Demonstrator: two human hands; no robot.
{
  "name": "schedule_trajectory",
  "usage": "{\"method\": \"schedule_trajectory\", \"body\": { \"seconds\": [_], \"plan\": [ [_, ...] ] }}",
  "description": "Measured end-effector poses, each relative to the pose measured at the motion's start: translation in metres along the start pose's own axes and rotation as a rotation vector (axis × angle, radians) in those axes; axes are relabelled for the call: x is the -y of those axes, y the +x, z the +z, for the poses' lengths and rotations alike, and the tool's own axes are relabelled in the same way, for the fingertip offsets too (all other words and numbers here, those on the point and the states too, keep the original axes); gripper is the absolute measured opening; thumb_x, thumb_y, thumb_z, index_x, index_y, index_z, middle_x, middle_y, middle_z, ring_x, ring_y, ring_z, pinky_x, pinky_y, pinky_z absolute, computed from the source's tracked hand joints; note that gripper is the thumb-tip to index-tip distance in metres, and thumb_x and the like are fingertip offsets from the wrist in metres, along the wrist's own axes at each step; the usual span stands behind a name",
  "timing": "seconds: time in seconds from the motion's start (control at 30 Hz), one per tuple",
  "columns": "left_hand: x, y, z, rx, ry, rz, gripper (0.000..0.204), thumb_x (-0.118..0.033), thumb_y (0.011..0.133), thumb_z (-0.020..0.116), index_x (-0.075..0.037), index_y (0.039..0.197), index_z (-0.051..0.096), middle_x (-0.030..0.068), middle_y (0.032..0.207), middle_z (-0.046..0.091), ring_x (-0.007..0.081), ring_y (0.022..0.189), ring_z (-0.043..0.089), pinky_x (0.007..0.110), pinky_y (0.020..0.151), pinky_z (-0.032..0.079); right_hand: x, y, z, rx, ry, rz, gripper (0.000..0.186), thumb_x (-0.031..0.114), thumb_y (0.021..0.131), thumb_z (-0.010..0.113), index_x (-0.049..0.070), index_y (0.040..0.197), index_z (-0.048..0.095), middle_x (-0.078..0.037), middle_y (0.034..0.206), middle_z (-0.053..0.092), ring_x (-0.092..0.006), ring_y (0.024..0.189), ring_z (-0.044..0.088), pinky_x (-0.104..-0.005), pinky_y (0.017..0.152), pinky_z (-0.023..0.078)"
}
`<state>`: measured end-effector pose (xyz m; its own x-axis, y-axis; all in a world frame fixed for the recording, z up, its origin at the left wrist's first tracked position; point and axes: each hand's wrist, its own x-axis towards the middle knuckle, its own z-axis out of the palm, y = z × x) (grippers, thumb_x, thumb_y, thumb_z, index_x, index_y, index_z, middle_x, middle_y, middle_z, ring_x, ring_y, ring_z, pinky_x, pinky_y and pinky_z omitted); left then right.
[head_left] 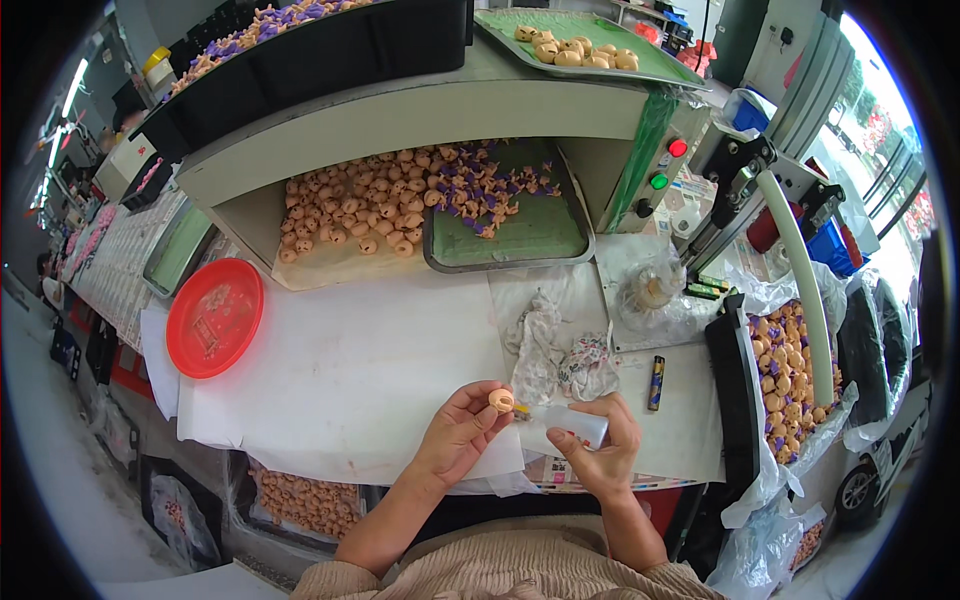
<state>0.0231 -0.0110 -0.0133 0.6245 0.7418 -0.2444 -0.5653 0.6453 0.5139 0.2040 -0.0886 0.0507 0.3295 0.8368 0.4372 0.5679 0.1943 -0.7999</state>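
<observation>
A workroom crowded with trays of small molded pieces surrounds a counter (350,375) spread with white paper. Nearest, below its front edge, a bin (308,498) holds a mass of peach-colored pieces. Just above the counter's near side, a person in a beige ribbed top works bare-handed: the left hand (460,432) has its grip narrowed to a pinch around one small, rounded peach piece (501,400), its hollow opening in view. The right hand (606,445) has its grip closed around a translucent white bottle (582,427), tipped sideways, its yellow tip (521,408) pointing at the piece; whether the two touch cannot be told.

Beyond the right hand lie a dark, yellow-marked cylinder (656,384) and two crumpled cloths (537,345). At far right, a plastic-lined black crate (733,385) is loaded with peach-and-purple pieces, while a red plate (238,345) sits at left. Farther back, under a pale shelf (420,120), round peach pieces (350,200) are heaped beside a green tray (535,243) partly covered with peach-and-purple ones. On top stand a long, filled black bin (330,75) and another green tray (650,68) bearing larger peach pieces.
</observation>
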Motion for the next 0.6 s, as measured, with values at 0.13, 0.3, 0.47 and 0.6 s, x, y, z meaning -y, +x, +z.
{"method": "schedule_trajectory", "body": {
  "seconds": [0.13, 0.3, 0.47, 0.6],
  "plan": [
    [0.0004, 0.0009, -0.0002, 0.002, 0.003, -0.004, 0.032, 0.0, 0.089, 0.059, -0.007, 0.12, 0.054, 0.0075, 0.121, 0.058, 0.0165, 0.111, 0.057, 0.03, 0.096, 0.05, -0.0029, 0.0002, 0.0017, 0.008, 0.025, 0.012, 0.033, 0.02, 0.066, 0.084, 0.001, 0.084, 0.064, -0.007, 0.077, 0.06, -0.0171, 0.065, 0.055, -0.0289, 0.059, 0.043],
    [0.0004, 0.0023, 0.0008, -0.003, 0.009, -0.011, 0.032, 0.0, 0.089, 0.059, -0.007, 0.12, 0.054, 0.0075, 0.121, 0.058, 0.0173, 0.11, 0.057, 0.03, 0.096, 0.05, -0.0055, 0.001, 0.0007, 0.016, 0.031, 0.016, 0.033, 0.021, 0.066, 0.084, 0.001, 0.083, 0.064, -0.007, 0.077, 0.06, -0.0173, 0.065, 0.056, -0.0288, 0.059, 0.043],
    [0.0016, 0.0024, 0.0015, -0.003, -0.002, -0.011, 0.032, 0.001, 0.089, 0.058, -0.006, 0.12, 0.054, 0.0076, 0.12, 0.058, 0.0173, 0.11, 0.057, 0.03, 0.097, 0.049, -0.0043, 0.002, -0.0045, 0.027, 0.02, 0.005, 0.03, 0.017, 0.067, 0.084, 0.001, 0.084, 0.065, -0.008, 0.075, 0.062, -0.02, 0.065, 0.059, -0.0301, 0.059, 0.046],
    [0.0018, 0.0026, 0.0036, -0.008, -0.002, -0.015, 0.031, 0.001, 0.089, 0.058, -0.004, 0.12, 0.054, 0.0083, 0.12, 0.058, 0.0173, 0.11, 0.057, 0.029, 0.098, 0.048, -0.0082, -0.0004, -0.0067, 0.018, 0.039, 0.025, 0.032, 0.021, 0.067, 0.084, 0.001, 0.083, 0.064, -0.007, 0.076, 0.06, -0.0177, 0.066, 0.056, -0.0293, 0.059, 0.044]
  ]
}}
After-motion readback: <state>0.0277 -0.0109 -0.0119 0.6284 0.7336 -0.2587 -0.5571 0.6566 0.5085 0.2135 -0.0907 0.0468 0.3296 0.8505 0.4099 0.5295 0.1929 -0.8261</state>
